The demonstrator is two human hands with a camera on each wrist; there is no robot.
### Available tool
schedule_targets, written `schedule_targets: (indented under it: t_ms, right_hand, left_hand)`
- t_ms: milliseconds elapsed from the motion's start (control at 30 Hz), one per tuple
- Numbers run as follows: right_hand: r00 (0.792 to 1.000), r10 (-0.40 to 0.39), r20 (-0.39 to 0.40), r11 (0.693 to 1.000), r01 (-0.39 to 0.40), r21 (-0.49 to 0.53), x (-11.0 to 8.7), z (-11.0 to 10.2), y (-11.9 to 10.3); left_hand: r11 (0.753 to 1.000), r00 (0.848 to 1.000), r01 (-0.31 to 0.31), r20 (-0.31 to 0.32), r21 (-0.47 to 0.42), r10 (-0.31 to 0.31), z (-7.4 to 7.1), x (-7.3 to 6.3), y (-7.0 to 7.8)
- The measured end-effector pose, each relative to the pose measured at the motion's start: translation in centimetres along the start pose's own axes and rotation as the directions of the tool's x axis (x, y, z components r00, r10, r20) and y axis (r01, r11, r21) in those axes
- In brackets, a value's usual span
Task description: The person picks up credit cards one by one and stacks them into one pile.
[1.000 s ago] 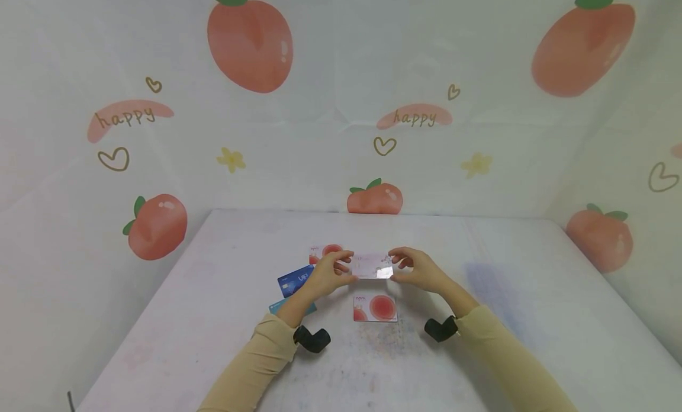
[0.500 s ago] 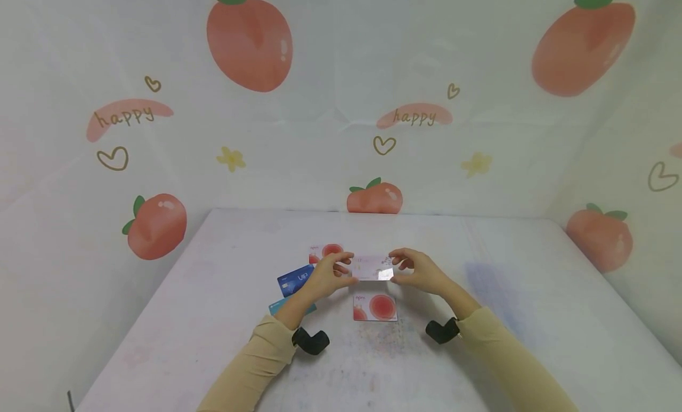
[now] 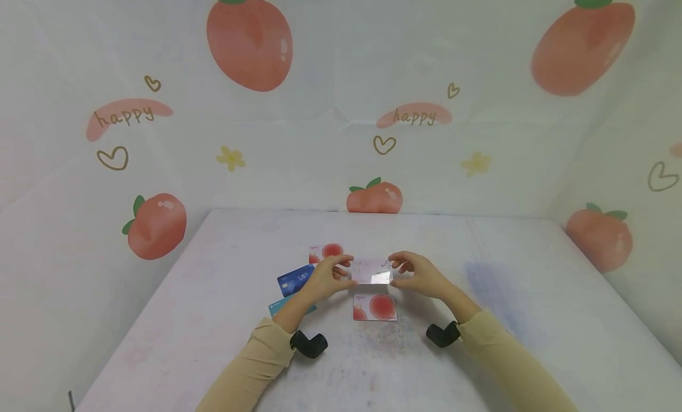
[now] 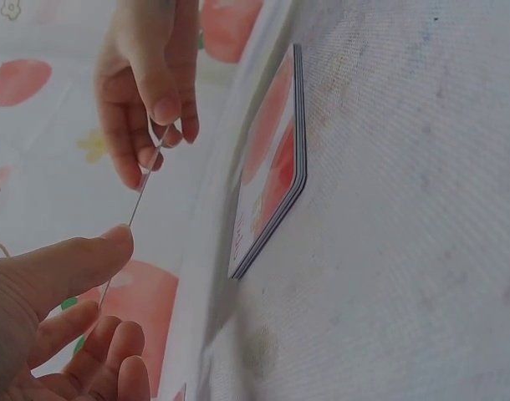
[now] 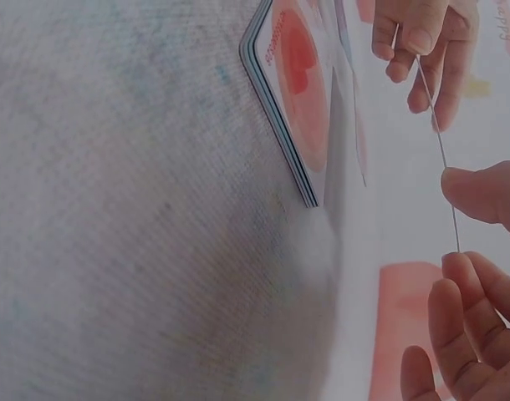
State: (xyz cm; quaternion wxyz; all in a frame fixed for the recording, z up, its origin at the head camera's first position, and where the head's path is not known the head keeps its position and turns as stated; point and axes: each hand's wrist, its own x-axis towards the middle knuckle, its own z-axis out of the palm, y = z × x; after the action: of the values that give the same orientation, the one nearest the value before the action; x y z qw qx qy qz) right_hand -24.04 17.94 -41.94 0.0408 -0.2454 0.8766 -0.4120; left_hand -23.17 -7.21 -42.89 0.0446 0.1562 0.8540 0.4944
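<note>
A thin pale pink card (image 3: 372, 271) with a bright glare patch is held level above the table by both hands. My left hand (image 3: 326, 277) pinches its left edge between thumb and fingers. At the opposite edge, my right hand (image 3: 421, 276) grips it the same way. The left wrist view shows the card (image 4: 140, 202) edge-on, apart from the tabletop. Just nearer to me lies a neat stack of cards (image 3: 375, 307), topped by a white one with red circles. Its layered edges (image 5: 276, 113) show in the right wrist view.
Left of the stack, partly behind my left hand and forearm, lie a dark blue VIP card (image 3: 295, 280), a light blue card (image 3: 282, 306) and another white card with red circles (image 3: 325, 252). A fruit-printed cloth (image 3: 298, 134) rises behind the white table (image 3: 240, 364).
Both hands have come slightly nearer to the person with the pink card between them, closing some of the gap to the stack in the head view. The cards on the table stay put.
</note>
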Motion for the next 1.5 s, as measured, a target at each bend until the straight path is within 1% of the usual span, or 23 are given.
schedule_targets:
  t_ms: [100,333,533,800,867,1000,1233,1500]
  right_hand:
    - [1.0,0.012,0.001,1.0,-0.012,-0.01,-0.1,0.1,0.0]
    - [1.0,0.009,0.0,1.0,-0.009,-0.016,-0.4,0.2,-0.1]
    - [1.0,0.005,0.011,1.0,-0.005,0.004,-0.6,0.2,-0.1]
    - [0.998,0.052,0.03,0.999,-0.052,0.005,-0.9,0.2,0.0]
    - [0.998,0.06,0.035,0.998,-0.06,0.008,-1.0,0.3,0.0]
    - [0.998,0.054,0.043,0.998,-0.055,0.014,-1.1,0.3,0.2]
    - [0.999,0.021,0.044,1.0,-0.022,0.021,-1.5,0.4,0.0]
    - [0.999,-0.003,0.049,1.0,0.002,0.019,-1.7,0.5,0.0]
  left_hand:
    - [1.0,1.0,0.0,0.003,0.003,0.0,0.1,0.0,-0.1]
    - [1.0,1.0,-0.018,0.007,0.004,0.018,0.1,-0.3,-0.2]
    - [1.0,1.0,-0.006,0.008,-0.008,0.006,0.1,-0.5,0.0]
    - [1.0,1.0,0.002,0.03,0.016,-0.002,0.2,-0.7,-0.2]
    - [1.0,0.999,-0.004,0.037,0.024,0.003,0.2,-0.8,-0.2]
    - [1.0,0.999,-0.014,0.047,0.027,0.013,0.1,-0.9,-0.2]
    - [0.999,0.998,-0.027,0.054,0.032,0.025,0.2,-1.1,-0.1]
    - [0.999,0.998,-0.03,0.064,0.035,0.027,0.3,-1.3,-0.3]
